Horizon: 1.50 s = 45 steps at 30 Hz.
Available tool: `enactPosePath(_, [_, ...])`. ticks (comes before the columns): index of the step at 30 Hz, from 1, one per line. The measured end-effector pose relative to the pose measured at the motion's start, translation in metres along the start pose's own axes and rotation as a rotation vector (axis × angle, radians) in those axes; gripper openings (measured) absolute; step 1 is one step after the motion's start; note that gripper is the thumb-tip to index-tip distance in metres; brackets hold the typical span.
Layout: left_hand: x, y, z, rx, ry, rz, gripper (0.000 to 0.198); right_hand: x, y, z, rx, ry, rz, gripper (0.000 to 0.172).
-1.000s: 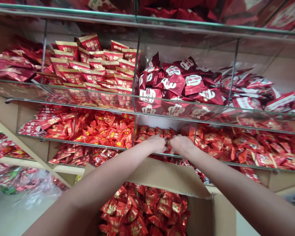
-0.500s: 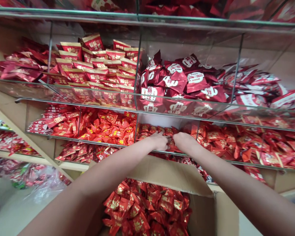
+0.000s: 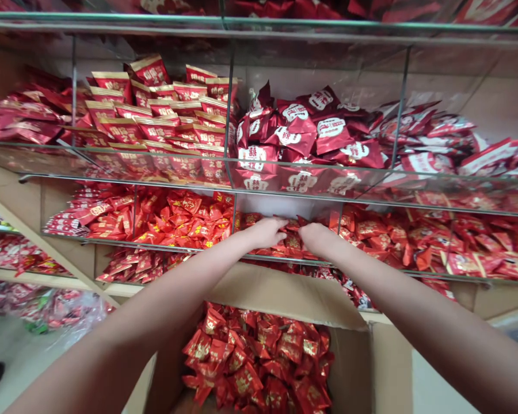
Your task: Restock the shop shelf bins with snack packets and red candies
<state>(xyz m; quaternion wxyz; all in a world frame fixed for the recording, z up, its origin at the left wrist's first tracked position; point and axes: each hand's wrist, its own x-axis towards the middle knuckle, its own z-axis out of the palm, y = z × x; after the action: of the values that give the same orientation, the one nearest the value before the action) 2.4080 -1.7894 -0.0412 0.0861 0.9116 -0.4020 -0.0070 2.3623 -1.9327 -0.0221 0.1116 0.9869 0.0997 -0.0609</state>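
Observation:
Both my hands reach into the middle compartment of the lower shelf, over a layer of small red wrapped packets (image 3: 292, 244). My left hand (image 3: 265, 233) rests on the left part of that layer, its thumb and fingers apart. Close to its right, my right hand (image 3: 318, 238) has curled fingers, mostly hidden behind the hand; whatever they hold is out of sight. Below my arms stands an open cardboard box (image 3: 349, 368), holding a heap of red packets with gold print (image 3: 246, 376). Its raised flap (image 3: 280, 290) leans towards the shelf.
A glass shelf edge (image 3: 267, 192) runs just above my hands. Upright dividers separate gold-edged red packets (image 3: 155, 129) from dark red ones (image 3: 297, 129) above. Orange-red packets (image 3: 185, 218) lie left of my hands, more red packets (image 3: 380, 236) right. Plastic-bagged goods (image 3: 69, 313) sit lower left.
My left hand has shifted slightly left, away from my right hand, and its thumb now stands apart. The whole view has moved a little.

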Motion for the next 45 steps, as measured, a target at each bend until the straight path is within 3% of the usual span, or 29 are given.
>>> enactPosePath(3, [-0.006, -0.007, -0.001, 0.065, -0.012, -0.035, 0.039, 0.001, -0.002, -0.001, 0.007, -0.019, -0.016, 0.03])
enactPosePath(8, [-0.006, -0.011, 0.006, 0.134, -0.057, -0.078, 0.044, 0.008, -0.004, 0.011, 0.011, -0.033, 0.024, 0.046])
enactPosePath(13, [-0.012, -0.008, -0.014, 0.203, -0.149, -0.058, 0.041, 0.006, -0.004, 0.014, 0.024, 0.002, 0.014, 0.041])
enactPosePath(15, [-0.015, -0.005, -0.022, 0.241, -0.213, -0.087, 0.041, 0.006, -0.006, 0.012, 0.06, 0.093, -0.043, 0.037])
enactPosePath(19, [-0.015, 0.002, -0.027, 0.28, -0.308, -0.167, 0.038, 0.016, -0.016, 0.016, 0.188, 0.258, -0.306, 0.029])
enactPosePath(29, [-0.021, 0.005, -0.022, 0.316, -0.244, -0.204, 0.023, 0.034, -0.014, 0.031, 0.218, 0.223, -0.315, 0.019])
enactPosePath(35, [-0.023, 0.005, -0.015, 0.319, -0.214, -0.256, 0.028, 0.035, -0.013, 0.031, 0.24, 0.243, -0.306, 0.018])
enactPosePath(40, [-0.023, 0.011, -0.019, 0.351, -0.286, -0.375, 0.043, 0.035, -0.017, 0.029, 0.221, 0.266, -0.312, 0.022])
enactPosePath(45, [-0.025, 0.016, -0.02, 0.332, -0.272, -0.372, 0.029, 0.036, -0.02, 0.027, 0.215, 0.288, -0.317, 0.017])
